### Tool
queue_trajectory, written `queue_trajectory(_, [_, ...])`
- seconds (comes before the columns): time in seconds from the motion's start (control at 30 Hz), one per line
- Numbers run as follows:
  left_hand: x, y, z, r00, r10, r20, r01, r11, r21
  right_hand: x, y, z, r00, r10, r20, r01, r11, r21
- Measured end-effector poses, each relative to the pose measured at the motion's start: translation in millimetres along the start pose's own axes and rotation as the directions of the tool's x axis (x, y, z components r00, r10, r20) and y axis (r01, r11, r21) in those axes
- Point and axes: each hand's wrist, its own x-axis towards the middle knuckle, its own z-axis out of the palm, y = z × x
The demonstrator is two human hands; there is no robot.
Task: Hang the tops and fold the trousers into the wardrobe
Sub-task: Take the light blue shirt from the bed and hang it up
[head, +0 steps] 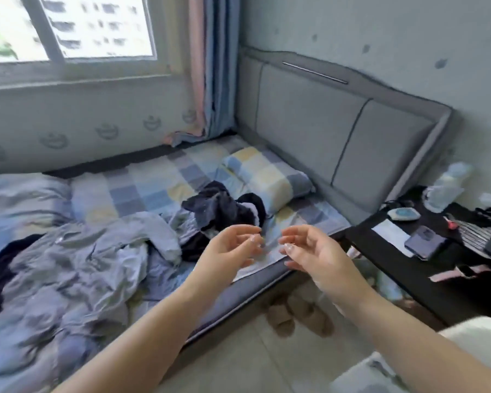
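A heap of dark navy and black clothes [224,207] lies on the bed [153,182] beside the checked pillow [267,177]. More dark fabric [0,268] shows at the left edge, under a crumpled grey-blue garment or duvet [91,265]. My left hand [230,245] and my right hand [312,248] hover over the bed's near edge, just in front of the dark heap. Their palms face each other, fingers are apart, and they hold nothing. No wardrobe is in view.
A black bedside table [425,268] at the right carries a phone [425,241], a water bottle [445,188] and small items. Slippers [295,316] sit on the floor by the bed. A padded headboard [338,131], a curtain [210,66] and a window [68,26] stand behind.
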Motion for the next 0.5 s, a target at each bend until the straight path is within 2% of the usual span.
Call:
queue_trajectory(0.13, [-16, -14, -78, 0.972, -0.040, -0.231, 0.035, 0.999, -0.026, 43, 1, 72, 0.974, 0.016, 0.224, -0.017, 1.000, 0.003])
queue_trajectory(0.27, [-23, -27, -134, 0.925, -0.075, -0.372, 0.061, 0.997, -0.048, 83, 4, 124, 0.926, 0.043, 0.375, -0.043, 0.999, -0.007])
queue_trajectory(0.5, [1, -44, -215, 0.771, -0.167, -0.614, 0.095, 0.984, -0.149, 174, 25, 206, 0.809, 0.106, 0.578, -0.094, 0.994, -0.050])
